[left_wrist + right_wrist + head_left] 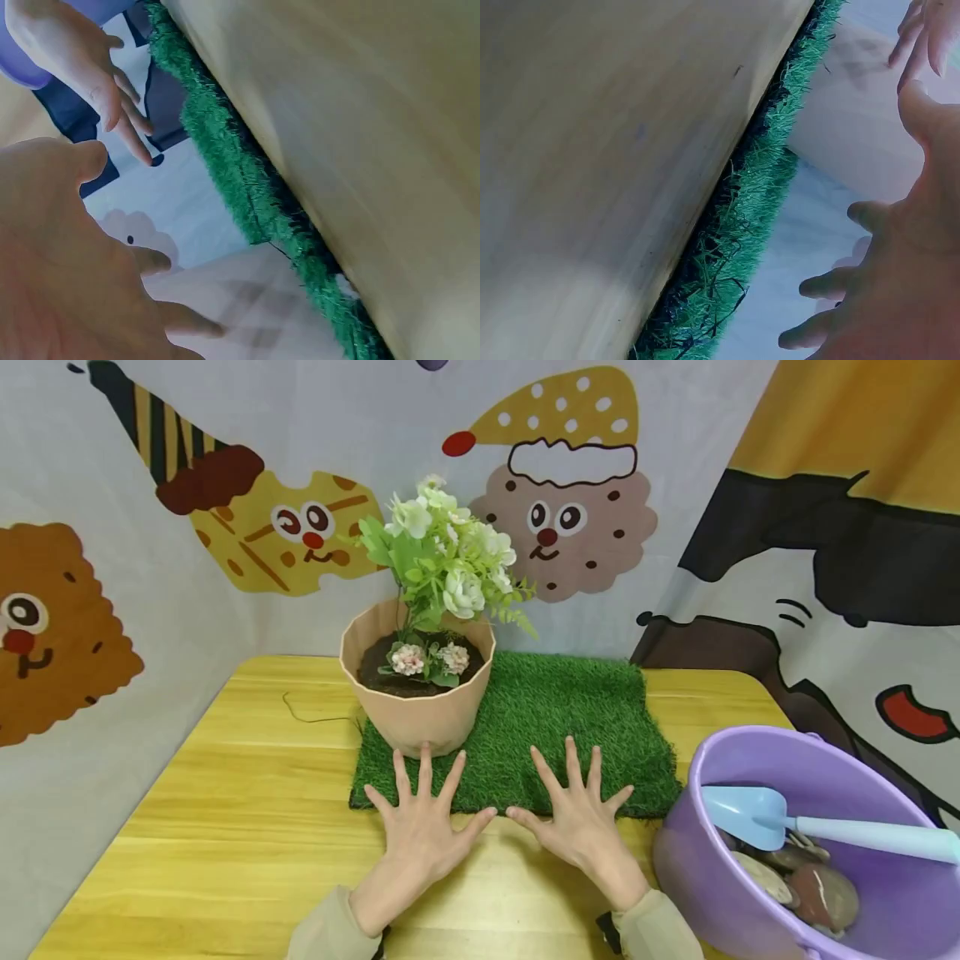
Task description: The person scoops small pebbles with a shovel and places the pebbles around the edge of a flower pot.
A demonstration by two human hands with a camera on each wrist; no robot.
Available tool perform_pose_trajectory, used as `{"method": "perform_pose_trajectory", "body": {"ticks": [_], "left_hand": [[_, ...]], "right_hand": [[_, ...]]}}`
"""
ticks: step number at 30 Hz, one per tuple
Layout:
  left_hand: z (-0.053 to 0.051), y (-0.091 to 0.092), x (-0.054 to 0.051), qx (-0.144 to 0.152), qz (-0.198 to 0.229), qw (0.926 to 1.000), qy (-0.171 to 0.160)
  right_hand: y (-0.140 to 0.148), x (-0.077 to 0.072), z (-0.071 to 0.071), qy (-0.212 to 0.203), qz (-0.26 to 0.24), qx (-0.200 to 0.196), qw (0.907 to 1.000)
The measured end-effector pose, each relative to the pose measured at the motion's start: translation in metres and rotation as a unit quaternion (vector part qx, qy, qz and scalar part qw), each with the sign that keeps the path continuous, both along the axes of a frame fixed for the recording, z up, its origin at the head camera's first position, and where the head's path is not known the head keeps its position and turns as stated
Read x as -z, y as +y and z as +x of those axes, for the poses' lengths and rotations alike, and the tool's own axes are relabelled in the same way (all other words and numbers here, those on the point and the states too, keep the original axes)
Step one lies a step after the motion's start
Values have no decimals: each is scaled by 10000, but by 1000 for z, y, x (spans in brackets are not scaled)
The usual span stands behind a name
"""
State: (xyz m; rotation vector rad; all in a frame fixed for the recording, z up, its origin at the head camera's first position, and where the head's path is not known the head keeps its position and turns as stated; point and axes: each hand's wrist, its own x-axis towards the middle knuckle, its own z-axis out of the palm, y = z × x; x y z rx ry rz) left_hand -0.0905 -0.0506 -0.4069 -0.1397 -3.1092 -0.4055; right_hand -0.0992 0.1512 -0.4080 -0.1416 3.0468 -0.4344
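In the head view my left hand (422, 827) is held with its fingers spread, in front of a peach flower pot (420, 718). My right hand (581, 827) is spread the same way, before the front edge of a green artificial grass mat (570, 735). Neither hand holds anything. The pot stands on the mat's left part, with dark soil (375, 664), white-green flowers (461, 556) and small pink blooms (408, 660) in it. Both wrist views show the hands raised above the table, apart from the mat (225, 165).
A purple bucket (686, 860) stands at the right front. Inside lie several stones (825, 893) and a light blue toy shovel (750, 814), its handle over the rim. A thin dark strand (318, 720) lies on the wooden table (247, 793). A cartoon-printed cloth (315, 410) hangs behind.
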Motion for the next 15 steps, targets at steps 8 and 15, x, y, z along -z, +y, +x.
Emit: {"method": "perform_pose_trajectory", "body": {"ticks": [8,15], "left_hand": [[-2,23,-16,606,710,9888,1161],[-9,67,-42,1695,1770,9536,1748]], "right_hand": [[3,-25,17,2773,57,-276,9604],[22,-88,59,4234,65,-48,9059]]}}
